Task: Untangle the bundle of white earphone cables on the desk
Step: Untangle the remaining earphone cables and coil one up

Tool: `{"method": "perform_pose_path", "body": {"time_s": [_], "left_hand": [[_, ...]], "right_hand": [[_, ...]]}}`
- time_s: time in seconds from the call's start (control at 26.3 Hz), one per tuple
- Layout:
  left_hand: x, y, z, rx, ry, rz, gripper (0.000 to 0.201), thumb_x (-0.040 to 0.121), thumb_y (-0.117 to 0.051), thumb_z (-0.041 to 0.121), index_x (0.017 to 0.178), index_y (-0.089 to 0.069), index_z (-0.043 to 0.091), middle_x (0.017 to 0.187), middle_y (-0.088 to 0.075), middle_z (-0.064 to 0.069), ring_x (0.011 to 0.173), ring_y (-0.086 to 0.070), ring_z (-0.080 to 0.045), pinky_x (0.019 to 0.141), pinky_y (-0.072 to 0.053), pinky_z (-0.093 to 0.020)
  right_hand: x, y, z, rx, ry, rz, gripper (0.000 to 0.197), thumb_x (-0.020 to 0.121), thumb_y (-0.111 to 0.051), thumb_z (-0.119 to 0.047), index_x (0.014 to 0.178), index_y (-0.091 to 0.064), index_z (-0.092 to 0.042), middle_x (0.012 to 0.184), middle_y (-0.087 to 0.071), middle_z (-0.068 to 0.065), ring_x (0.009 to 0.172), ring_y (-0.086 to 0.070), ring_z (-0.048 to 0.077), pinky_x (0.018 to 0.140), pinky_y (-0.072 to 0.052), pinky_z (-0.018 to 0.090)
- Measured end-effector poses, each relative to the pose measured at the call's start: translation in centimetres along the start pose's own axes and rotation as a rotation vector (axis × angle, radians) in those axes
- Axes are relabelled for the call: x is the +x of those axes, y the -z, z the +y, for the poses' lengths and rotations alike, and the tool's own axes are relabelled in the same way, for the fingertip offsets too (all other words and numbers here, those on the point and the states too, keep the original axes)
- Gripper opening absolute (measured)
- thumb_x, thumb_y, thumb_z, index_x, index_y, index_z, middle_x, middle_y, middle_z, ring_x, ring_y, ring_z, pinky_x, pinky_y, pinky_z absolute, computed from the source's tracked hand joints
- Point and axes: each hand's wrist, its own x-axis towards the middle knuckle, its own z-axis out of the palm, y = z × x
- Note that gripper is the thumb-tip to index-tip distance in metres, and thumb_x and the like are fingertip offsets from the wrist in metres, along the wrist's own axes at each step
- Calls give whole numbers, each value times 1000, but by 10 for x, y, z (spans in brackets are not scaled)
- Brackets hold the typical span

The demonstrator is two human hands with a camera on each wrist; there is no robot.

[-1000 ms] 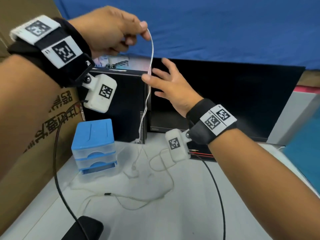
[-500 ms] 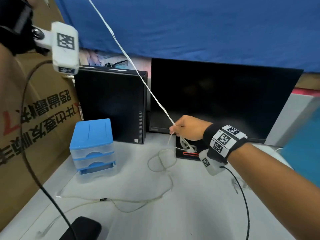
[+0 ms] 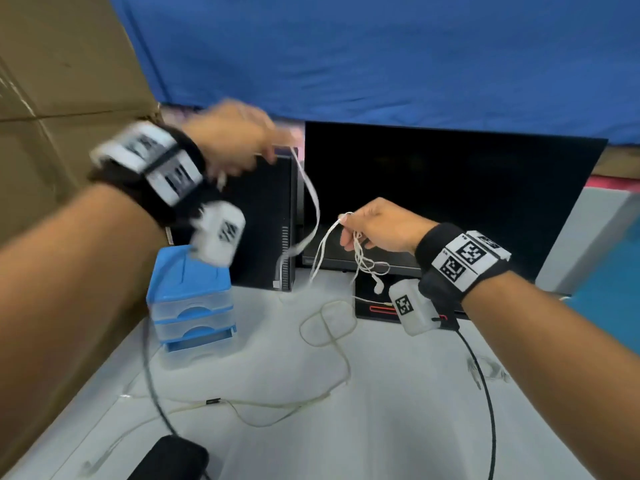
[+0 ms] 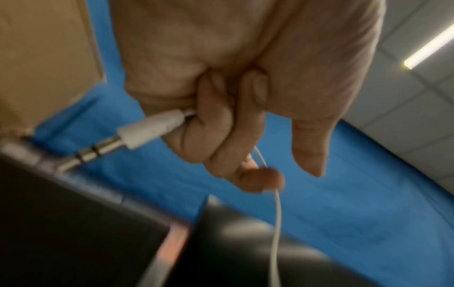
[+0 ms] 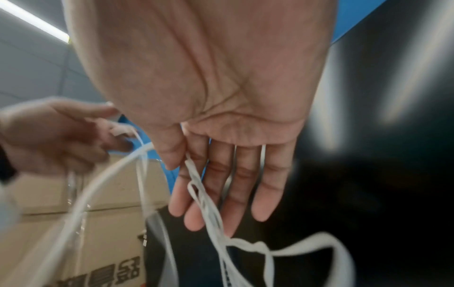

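Step in hand, as I judged it: mid-untangle, w/ one strand already drawn out of the knot and slack between both hands.

Left hand [image 3: 235, 140], raised near the brown cardboard box [image 3: 69, 81], was blurred in the head view. The left wrist view showed its fingers [image 4: 216, 124] curled tight round the thin white earphone cable [image 3: 311, 202] right behind the white-sleeved metal jack plug [image 4: 147, 130]; the cable ran out below the fingertips. From there it drooped in a loop in front of the black desktop computer case [image 3: 266, 220] and rose to the right hand [image 3: 381, 226].

Right hand held above the white surface [image 3: 381, 410], in front of the black monitor [image 3: 450, 188]. Thumb and forefinger pinched the strands; the other fingers [image 5: 245, 184] lay nearly straight, loose. The remaining knotted tangle w/ a white earbud [image 3: 378, 286] dangled below, clear of the surface.

Next move prob. calls for feeding the plug end back thru the remaining loops while the right pinch keeps the knot steady; gentle pulls, else it'd cinch.
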Motion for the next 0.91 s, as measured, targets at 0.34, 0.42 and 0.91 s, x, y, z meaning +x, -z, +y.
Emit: {"method": "perform_pose_path", "body": {"time_s": [0.34, 0.42, 0.91], "left_hand": [[-21, -91, -32, -317, -85, -206, 21, 90, -68, 24, 84, -73, 5, 50, -50, 6, 35, -32, -1, 36, -23, -11], [-9, -77, -36, -434, -70, -68, 20, 91, -66, 31, 81, -75, 16, 50, -43, 7, 36, -26, -4, 35, -16, -17], [20, -9, -21, -447, -78, 474, 19, 90, -68, 33, 75, -72, 21, 44, -47, 12, 30, -33, -2, 33, -23, -12]], "right_hand": [[-25, 6, 6, 185, 86, 72, 31, 99, -57, -28, 88, -75, -5, 65, -63, 10, 66, -63, 18, 74, -52, 31], [-32, -1, 17, 360, 88, 155, 25, 97, -60, -24, 94, -76, -5, 64, -58, 8, 67, -61, 21, 76, -57, 32], [-59, -23, 78, 506, -100, 280, 17, 96, -60, -15, 95, -76, -9, 57, -54, 6, 65, -61, 17, 74, -46, 18]]}}
